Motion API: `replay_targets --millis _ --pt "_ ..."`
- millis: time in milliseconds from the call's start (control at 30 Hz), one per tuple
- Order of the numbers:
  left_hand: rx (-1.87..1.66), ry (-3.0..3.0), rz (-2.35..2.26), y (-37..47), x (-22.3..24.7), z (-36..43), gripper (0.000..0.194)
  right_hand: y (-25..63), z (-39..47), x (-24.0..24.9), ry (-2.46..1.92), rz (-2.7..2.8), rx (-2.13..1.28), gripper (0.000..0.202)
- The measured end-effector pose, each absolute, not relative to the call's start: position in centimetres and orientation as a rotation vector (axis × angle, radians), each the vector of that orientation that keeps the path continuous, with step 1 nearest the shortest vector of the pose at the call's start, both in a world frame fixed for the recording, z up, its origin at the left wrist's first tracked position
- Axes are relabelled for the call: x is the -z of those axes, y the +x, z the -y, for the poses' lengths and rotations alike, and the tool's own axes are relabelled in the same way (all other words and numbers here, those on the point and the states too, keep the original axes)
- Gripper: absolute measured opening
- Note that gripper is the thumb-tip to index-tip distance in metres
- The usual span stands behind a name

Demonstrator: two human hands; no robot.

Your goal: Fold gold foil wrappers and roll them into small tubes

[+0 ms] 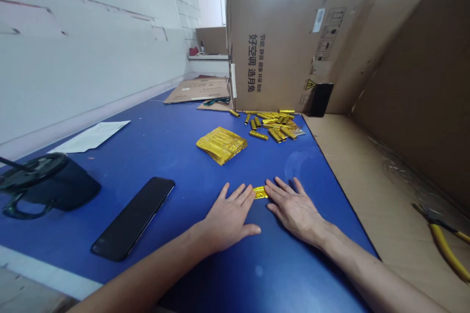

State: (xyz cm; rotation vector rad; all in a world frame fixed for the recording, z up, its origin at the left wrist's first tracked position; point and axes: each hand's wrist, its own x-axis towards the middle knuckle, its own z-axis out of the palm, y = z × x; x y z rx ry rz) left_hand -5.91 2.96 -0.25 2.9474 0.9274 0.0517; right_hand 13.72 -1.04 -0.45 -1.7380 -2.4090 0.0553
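The fingers of the left hand (227, 220) are straight and slightly spread, palm down, with the thumb held out to the side. The fingers of the right hand (295, 212) lie just as flat, pointing forward. Neither hand is curled around anything; between them, on the blue table (176, 144), lies a short, shiny gold strip (261, 192), its ends meeting the fingertips (how much is tucked underneath cannot be told).

The step in hand seems to be pressing the strip flat. To do it well, the pressure should be light and equal on both sides, the strip kept straight, and any smoothing drawn from the middle outward, since such thin-looking material would probably crease or slide if one hand pushed harder.

Beyond the hands sits a fanned stack of gold sheets (222, 144), and farther off, to the right, a loose heap of small gold tubes (277, 127). A black phone (132, 219) and a dark mug (75, 183) stand to the left. A large cardboard box (286, 44) rises behind, and yellow-handled pliers (442, 244) lie far right.
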Motion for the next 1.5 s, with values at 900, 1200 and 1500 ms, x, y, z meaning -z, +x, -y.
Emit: replay_targets --millis 900,1200,1500 --pt "-0.435 2.822 -0.949 -4.1 0.4 -5.8 0.021 14.8 0.3 1.0 -1.491 2.073 -0.205 0.020" --pt "-0.558 2.425 -1.041 -4.3 -0.1 -6.2 0.020 14.9 1.2 0.4 -1.329 1.908 -0.212 0.011" --pt "-0.629 2.176 -1.019 -4.4 0.3 -6.9 0.019 14.5 1.4 0.1 -1.358 2.127 -0.100 0.016"
